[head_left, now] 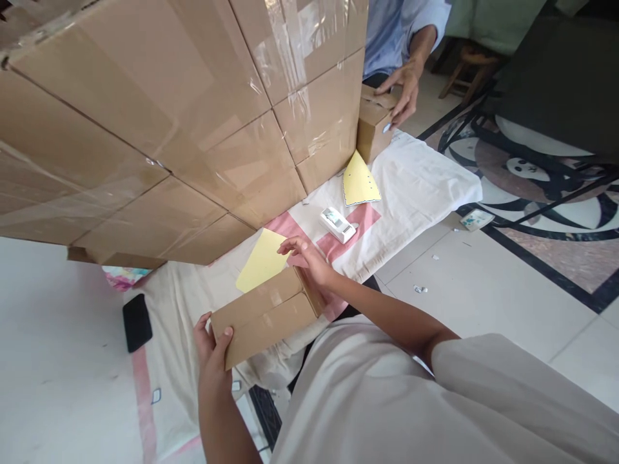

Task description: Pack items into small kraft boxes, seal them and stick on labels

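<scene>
A small closed cardboard box [265,316] with a taped seam is tilted up at the near side of the cloth-covered surface. My left hand [213,341] is closed on its left end, thumb on top. My right hand [309,258] is at the box's far right end, with fingers stretched out over the cloth; whether the palm touches the box I cannot tell. Beyond the box lies a yellow paper sheet [262,261], partly hidden by it. Close past my right hand is a small white device [337,224]. Another yellow sheet [360,182] lies farther off.
Large taped cardboard boxes [232,161] are stacked along the far side. Across from me, a person's hand [403,90] rests on another small box [373,125]. A black phone [137,323] lies at the left on the cloth [425,171]. Paper scraps [420,289] litter the floor.
</scene>
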Tool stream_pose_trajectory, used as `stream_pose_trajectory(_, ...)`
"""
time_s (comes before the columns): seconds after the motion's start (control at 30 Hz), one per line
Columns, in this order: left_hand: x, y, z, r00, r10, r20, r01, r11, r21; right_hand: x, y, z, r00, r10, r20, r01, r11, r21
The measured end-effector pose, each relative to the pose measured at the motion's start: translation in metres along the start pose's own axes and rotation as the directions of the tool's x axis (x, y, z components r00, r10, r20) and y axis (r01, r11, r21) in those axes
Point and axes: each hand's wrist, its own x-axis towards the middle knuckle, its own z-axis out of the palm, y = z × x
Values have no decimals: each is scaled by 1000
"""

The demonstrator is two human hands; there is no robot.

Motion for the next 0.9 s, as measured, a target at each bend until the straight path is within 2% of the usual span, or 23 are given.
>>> stream_pose_trajectory(0.07, -1, 1, 1, 1000, 0, 1, 0, 1000, -9, -3, 4, -2, 996, 19, 84, -14, 999, -51)
stream_pose_trajectory(0.1, -1, 0, 2, 1000, 3, 1, -3, 1000, -11, -4, 6, -2, 997, 19, 81, -14, 998, -62)
stream_pose_trajectory(0.23, 4, -4, -2, 1000, 11, -15, -11, 1000, -11, -8, 11, 1, 995, -44, -90, 37, 996, -87)
stream_pose_trajectory(0.37, 11, -9, -11, 1000, -16, -16, 17, 1000, 21, -14, 11, -3, 998, -61, -4, 59, 981, -184)
stream_pose_trajectory(0.5, 15, -12, -15, 1000, -12, -24, 13, 999, 35, -24, 19, -4, 977, -73, -202, 47, 990, -131)
stream_pose_trajectory(0.6, 16, -10, -16, 999, -7, -36, 8, 1000, 27, -30, 25, 3, 989, -22, -148, 8, 995, -100)
stream_pose_trajectory(0.67, 16, -9, -15, 999, 13, -45, -12, 1000, 27, -28, 21, 3, 987, 29, -158, -31, 999, -10)
stream_pose_trajectory(0.73, 17, -9, -12, 997, 53, -58, -52, 998, 19, -21, 6, -6, 969, 110, -220, -67, 979, 194)
stream_pose_trajectory(0.8, 18, -10, -9, 992, 102, -80, -102, 995, 6, -12, -19, -19, 967, 185, -176, -88, 888, 451)
stream_pose_trajectory(0.9, 22, -7, -7, 969, 220, -115, -214, 975, 60, -7, -62, -34, 983, 183, -26, -111, 697, 708)
